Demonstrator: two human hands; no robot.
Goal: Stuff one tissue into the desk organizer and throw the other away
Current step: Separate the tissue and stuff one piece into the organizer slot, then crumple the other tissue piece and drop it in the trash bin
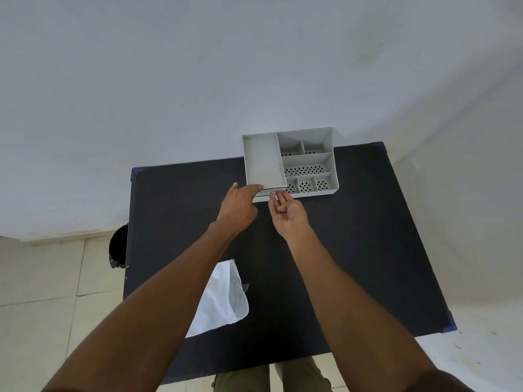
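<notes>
One tissue in view: white, thin, limp, likely light and easily torn; lies near the table's front edge, partly under the left forearm. Best pinched at a free corner. Second tissue not visible. Desk organizer, grey, at the far edge. Left hand touches its front corner; right hand palm-up, open, fingertips at a low drawer front, grip unclear. Dark bin mostly hidden behind the table.
</notes>
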